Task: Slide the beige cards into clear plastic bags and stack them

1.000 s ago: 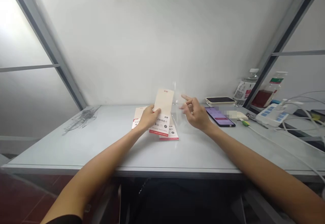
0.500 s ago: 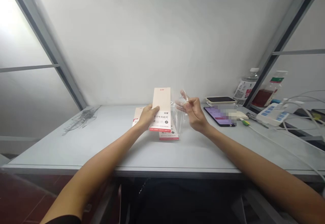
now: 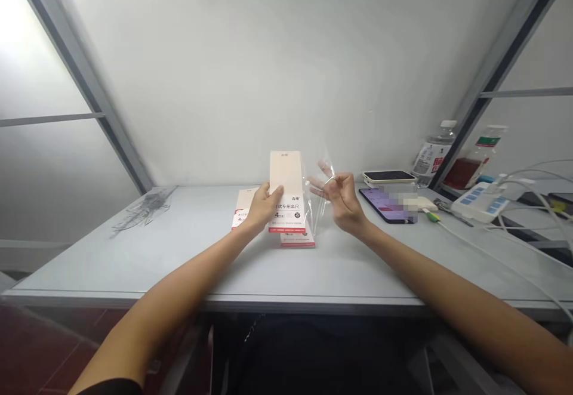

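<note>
Pale grey table point(image 3: 134, 264) against a white wall point(image 3: 224, 55), metal-framed panels point(image 3: 62, 85) on the left side. Far right end of table: power strip point(image 3: 480, 202), white cables point(image 3: 505, 234), clear bottle point(image 3: 433, 156), bottle of red liquid point(image 3: 465, 168), a phone point(image 3: 388, 176) lying face up, a second phone point(image 3: 380, 204) with a purple screen, partly blurred out. Grey tangle of thin strands point(image 3: 145, 204) on the table's left side.

Middle of table, two printed packets point(image 3: 298, 240) lie overlapping, red edges showing. Person stands at the near edge, both forearms reaching in.

Left hand point(image 3: 264, 207): holding a cream-and-white card point(image 3: 286, 189) upright by its lower part, thumb on the front. Card's long axis runs near vertical, top end up, a red strip along its bottom edge.

Right hand point(image 3: 342, 201): narrow pinch, thumb and forefinger on the top of a clear plastic bag point(image 3: 317, 210), which hangs down.

Bag sits just right of the card, right hand nearer to it. Cannot tell if bag and card touch.
</note>
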Demonstrator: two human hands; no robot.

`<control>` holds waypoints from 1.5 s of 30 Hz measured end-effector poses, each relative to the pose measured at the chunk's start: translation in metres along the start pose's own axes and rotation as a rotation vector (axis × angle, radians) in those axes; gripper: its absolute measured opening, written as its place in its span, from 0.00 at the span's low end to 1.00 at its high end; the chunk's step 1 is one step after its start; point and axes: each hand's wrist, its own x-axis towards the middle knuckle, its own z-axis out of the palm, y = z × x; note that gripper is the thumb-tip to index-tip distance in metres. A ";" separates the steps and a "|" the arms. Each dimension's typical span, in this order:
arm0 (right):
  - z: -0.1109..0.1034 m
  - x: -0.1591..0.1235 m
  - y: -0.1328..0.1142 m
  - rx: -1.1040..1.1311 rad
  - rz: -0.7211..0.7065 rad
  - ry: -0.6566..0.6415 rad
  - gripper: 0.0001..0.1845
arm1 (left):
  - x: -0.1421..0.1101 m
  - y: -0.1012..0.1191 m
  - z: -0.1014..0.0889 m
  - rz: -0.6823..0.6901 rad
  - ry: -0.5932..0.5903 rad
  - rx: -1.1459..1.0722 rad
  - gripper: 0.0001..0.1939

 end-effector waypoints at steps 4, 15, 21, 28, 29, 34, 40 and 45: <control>0.002 -0.001 0.002 -0.037 0.014 0.023 0.14 | -0.001 0.001 0.002 -0.005 0.002 -0.033 0.21; 0.002 -0.003 0.001 0.112 0.100 -0.048 0.13 | 0.002 -0.003 0.003 0.094 0.001 -0.227 0.19; 0.001 -0.003 0.005 0.108 0.207 -0.038 0.17 | 0.004 -0.006 0.002 0.118 0.038 -0.177 0.21; 0.004 0.000 0.002 0.171 0.322 0.031 0.20 | 0.001 -0.002 0.002 0.168 0.068 -0.137 0.20; 0.003 0.000 0.001 0.178 0.340 0.035 0.20 | 0.000 -0.001 0.003 0.181 0.073 -0.135 0.19; 0.000 0.001 0.006 0.228 0.382 0.038 0.23 | -0.001 0.003 0.002 0.227 0.095 -0.089 0.20; -0.002 0.003 0.011 0.284 0.340 0.082 0.24 | -0.003 0.004 0.001 0.193 0.019 -0.052 0.22; -0.002 0.004 0.010 0.302 0.287 0.099 0.25 | -0.005 0.007 0.003 0.160 -0.024 -0.106 0.21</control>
